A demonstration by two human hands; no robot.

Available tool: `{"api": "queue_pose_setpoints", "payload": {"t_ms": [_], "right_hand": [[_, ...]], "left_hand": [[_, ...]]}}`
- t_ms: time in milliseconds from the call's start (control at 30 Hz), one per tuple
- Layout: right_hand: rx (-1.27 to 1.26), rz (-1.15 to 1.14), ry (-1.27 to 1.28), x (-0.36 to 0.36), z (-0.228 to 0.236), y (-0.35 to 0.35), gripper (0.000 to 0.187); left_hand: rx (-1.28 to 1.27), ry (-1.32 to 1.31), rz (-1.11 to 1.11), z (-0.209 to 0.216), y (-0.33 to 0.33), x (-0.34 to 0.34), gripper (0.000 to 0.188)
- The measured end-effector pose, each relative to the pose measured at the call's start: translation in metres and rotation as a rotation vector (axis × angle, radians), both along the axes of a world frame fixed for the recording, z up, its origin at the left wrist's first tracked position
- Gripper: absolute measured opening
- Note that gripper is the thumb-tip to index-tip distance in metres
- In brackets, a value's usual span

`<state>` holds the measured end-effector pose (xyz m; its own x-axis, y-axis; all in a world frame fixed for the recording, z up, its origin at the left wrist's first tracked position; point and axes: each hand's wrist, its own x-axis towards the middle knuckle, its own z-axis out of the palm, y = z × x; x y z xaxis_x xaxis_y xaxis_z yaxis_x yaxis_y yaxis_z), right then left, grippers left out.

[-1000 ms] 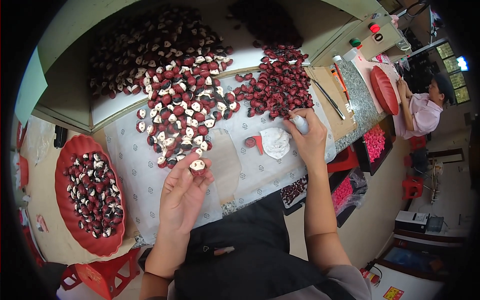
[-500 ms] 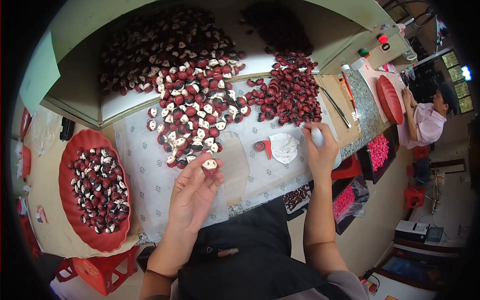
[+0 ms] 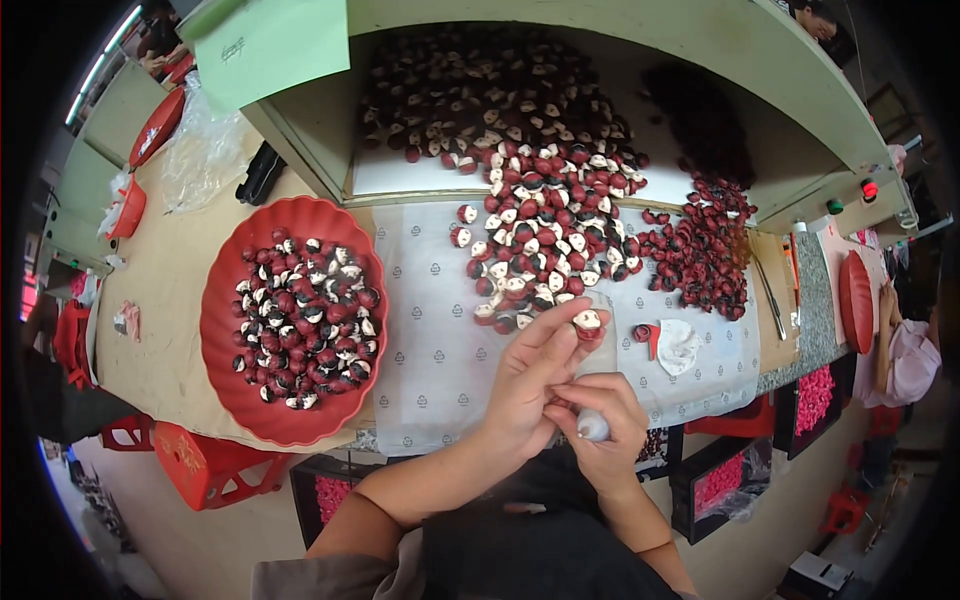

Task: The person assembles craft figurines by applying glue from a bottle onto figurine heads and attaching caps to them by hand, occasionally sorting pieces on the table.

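Between the thumb and fingers of my left hand [image 3: 528, 378] is a small figurine head [image 3: 588, 321] with a white face and dark red sides. My right hand [image 3: 622, 432] is closed around a small whitish squeeze bottle [image 3: 593, 425], and its fingertips meet the lower part of my left hand. Just beyond my hands lies a heap of similar red, white and black heads [image 3: 535, 235]. A pile of dark red hollow pieces [image 3: 710, 255] is right of it. On the white sheet [image 3: 430, 350] rest a white crumpled patch [image 3: 678, 348] and a red tab [image 3: 654, 342].
A red scalloped tray [image 3: 215, 345] full of finished-looking heads stands at the left. Behind the work sheet rises a pale green shelf box [image 3: 310, 130]. A pen [image 3: 768, 300] lies on cardboard at the right. Co-workers sit farther off, one in a pink sleeve [image 3: 912, 355].
My right hand has come from the right, beside the red pile, to my left hand, still holding the bottle. The view has swung left. My left hand keeps the figurine head.
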<state>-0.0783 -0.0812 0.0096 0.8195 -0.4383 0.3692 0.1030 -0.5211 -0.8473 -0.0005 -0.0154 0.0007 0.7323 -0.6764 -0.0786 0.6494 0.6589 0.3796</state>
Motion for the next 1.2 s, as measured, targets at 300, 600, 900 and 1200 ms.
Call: {"api": "queue_pose_setpoints", "payload": {"t_ms": [300, 600, 900, 1200], "right_hand": [[-0.016, 0.127, -0.043, 0.002, 0.001, -0.007, 0.023], [-0.002, 0.014, -0.005, -0.003, -0.002, 0.005, 0.022], [0.318, -0.080, -0.239, -0.009, 0.016, -0.025, 0.018], [0.054, -0.050, -0.186, -0.004, 0.017, -0.037, 0.022]], "left_hand": [[0.057, -0.042, 0.007, 0.003, 0.000, 0.002, 0.032], [-0.024, -0.007, 0.020, -0.004, 0.001, 0.001, 0.030], [-0.084, 0.020, -0.209, 0.000, 0.006, 0.000, 0.030], [-0.001, 0.005, -0.288, -0.006, 0.003, -0.008, 0.028]]}}
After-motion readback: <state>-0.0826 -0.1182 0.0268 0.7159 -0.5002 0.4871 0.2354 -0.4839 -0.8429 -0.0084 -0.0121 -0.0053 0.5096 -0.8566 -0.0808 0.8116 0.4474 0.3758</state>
